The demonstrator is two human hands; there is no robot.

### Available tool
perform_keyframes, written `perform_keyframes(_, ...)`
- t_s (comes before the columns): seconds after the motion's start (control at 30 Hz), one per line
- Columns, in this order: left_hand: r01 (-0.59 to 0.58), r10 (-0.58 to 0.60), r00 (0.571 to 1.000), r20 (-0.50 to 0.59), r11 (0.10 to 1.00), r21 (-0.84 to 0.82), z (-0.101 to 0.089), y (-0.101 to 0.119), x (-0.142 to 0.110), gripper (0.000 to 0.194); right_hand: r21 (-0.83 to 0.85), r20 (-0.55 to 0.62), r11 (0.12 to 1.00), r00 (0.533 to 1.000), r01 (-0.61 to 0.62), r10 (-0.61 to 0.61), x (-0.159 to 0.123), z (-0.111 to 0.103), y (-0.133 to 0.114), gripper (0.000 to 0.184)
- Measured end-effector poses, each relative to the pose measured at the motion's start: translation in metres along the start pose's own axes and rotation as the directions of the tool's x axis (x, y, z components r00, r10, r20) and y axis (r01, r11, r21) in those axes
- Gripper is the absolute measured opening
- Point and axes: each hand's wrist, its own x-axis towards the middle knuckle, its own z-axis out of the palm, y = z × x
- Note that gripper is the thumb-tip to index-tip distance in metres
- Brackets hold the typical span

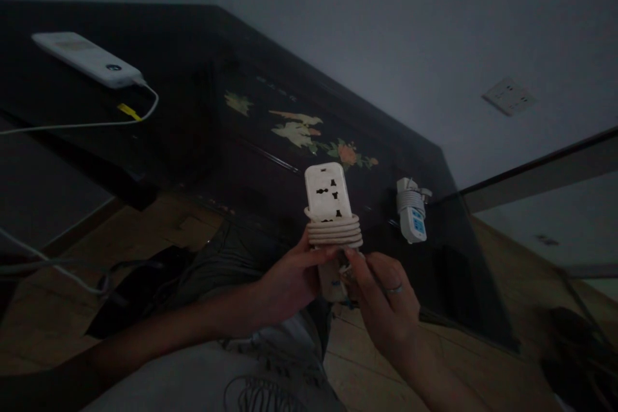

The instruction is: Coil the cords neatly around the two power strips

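A white power strip (327,187) is held up before me, its sockets facing up and its far end pointing away. Its pale cord (335,232) is wound several times around the strip's middle. My left hand (294,277) grips the strip from the left side, the thumb lying across it just below the coils. On the right, my right hand (389,296), with a ring on one finger, pinches at the near end of the windings. Between its fingertips seems to be a piece of the cord, partly hidden.
A second power strip (412,215) with wound cord lies on the dark table (183,122) at right. A white device (87,58) with a cable (72,125) and yellow tag (128,111) lies at left. A wall outlet (509,96) is at upper right.
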Motion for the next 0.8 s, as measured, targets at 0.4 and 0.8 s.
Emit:
perform_keyframes(0.4,-0.046,0.047,0.998,-0.044,0.999,0.023,-0.003,-0.004,0.006,0.044,0.131,0.005,0.975,0.984,-0.180,0.181,0.005,0.006,-0.001,0.055)
perform_keyframes(0.8,0.013,-0.013,1.000,-0.023,1.000,0.024,0.001,0.019,0.020,0.041,0.421,-0.031,0.740,0.807,-0.525,0.590,-0.004,0.021,-0.002,0.060)
